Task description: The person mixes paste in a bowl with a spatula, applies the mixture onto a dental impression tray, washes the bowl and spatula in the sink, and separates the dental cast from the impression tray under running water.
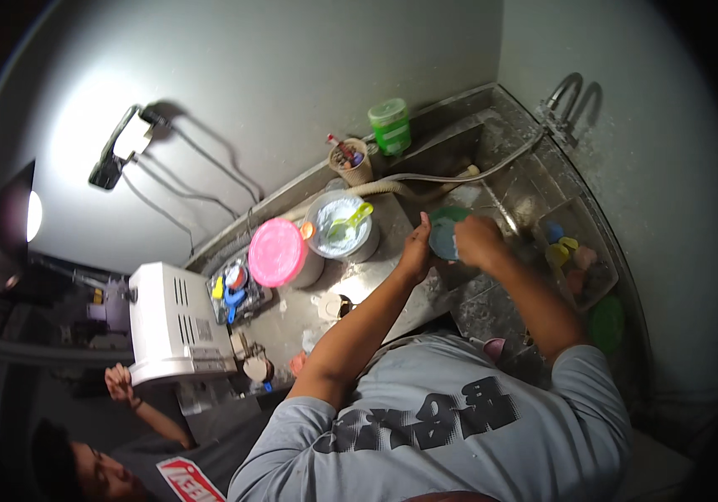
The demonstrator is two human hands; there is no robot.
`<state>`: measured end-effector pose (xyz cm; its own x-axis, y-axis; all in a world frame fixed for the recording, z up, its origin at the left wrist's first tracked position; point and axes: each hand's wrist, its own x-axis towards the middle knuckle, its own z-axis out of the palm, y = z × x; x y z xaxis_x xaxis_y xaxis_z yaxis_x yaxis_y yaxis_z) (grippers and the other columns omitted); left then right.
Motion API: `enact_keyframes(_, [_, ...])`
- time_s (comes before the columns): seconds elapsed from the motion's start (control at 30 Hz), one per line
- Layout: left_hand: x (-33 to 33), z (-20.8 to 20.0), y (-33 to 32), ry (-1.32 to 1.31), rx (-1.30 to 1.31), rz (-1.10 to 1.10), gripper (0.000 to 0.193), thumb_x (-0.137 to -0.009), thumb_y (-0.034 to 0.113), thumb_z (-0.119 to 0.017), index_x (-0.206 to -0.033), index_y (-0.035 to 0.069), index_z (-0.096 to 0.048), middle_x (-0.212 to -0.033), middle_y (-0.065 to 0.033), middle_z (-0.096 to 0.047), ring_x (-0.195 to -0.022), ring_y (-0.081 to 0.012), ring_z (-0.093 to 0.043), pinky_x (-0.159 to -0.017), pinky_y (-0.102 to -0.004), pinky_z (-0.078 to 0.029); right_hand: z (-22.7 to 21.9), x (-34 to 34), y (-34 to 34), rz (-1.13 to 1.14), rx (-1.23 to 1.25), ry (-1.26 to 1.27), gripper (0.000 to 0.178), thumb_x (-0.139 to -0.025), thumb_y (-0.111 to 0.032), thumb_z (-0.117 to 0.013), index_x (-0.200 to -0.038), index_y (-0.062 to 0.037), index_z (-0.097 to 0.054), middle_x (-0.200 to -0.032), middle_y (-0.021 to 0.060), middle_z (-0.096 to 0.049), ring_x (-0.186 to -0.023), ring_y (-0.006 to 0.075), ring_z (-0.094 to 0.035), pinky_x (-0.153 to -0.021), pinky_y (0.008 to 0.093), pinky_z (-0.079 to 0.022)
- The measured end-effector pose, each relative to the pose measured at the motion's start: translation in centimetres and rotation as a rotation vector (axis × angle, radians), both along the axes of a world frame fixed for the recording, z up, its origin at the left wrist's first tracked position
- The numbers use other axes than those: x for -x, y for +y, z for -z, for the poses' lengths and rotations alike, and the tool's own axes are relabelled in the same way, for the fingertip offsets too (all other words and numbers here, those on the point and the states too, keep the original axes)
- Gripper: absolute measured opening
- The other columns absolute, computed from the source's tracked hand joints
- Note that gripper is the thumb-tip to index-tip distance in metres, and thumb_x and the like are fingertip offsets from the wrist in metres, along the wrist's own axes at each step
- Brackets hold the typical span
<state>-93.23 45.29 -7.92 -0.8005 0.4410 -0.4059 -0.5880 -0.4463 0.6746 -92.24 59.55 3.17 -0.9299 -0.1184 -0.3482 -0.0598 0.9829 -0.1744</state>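
My left hand grips the near left side of a green mixing bowl, its thumb up along the rim. Inside the bowl lies a bluish-grey mass. Over the bowl's right side, my right hand is closed, fingers bent down toward the contents; what it holds is hidden. Left of the bowl stands a clear tub of pale powder, with a yellow-green scoop lying in it. Beside that is another tub with a pink lid.
A sink with a faucet and hose lies behind the bowl. A cup of tools and a green canister stand along the wall. At right sits a bin of coloured pieces. A white machine and another person's hand are left.
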Motion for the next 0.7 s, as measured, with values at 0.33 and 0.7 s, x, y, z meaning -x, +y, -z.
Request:
enact_keyframes(0.33, [-6.2, 2.0, -6.4, -0.02, 0.138, -0.143, 0.068, -0.09, 0.067, -0.044, -0.118, 0.006, -0.057, -0.104, -0.0098, -0.064, -0.086, -0.0225, -0.066, -0.064, -0.0429, -0.058, 2.6, -3.4, -6.7, -0.462, -0.007, 0.026, 0.017, -0.067, -0.01, -0.068, -0.08, 0.0006, -0.071, -0.085, 0.0243, -0.068, -0.081, 0.0383, -0.068, -0.076, 0.0453, -0.054])
enact_keyframes(0.7, [-9.0, 3.9, -8.4, 0.047, 0.028, -0.286, 0.058, -0.095, 0.057, -0.048, -0.118, 0.005, -0.058, -0.108, -0.0077, -0.063, -0.094, -0.0174, -0.063, -0.078, -0.0345, -0.053, -0.5, -2.0, -3.8, -0.346, 0.19, -0.056, 0.034, -0.084, -0.033, -0.068, -0.085, 0.0004, -0.071, -0.084, 0.0226, -0.069, -0.08, 0.0357, -0.069, -0.073, 0.0439, -0.053])
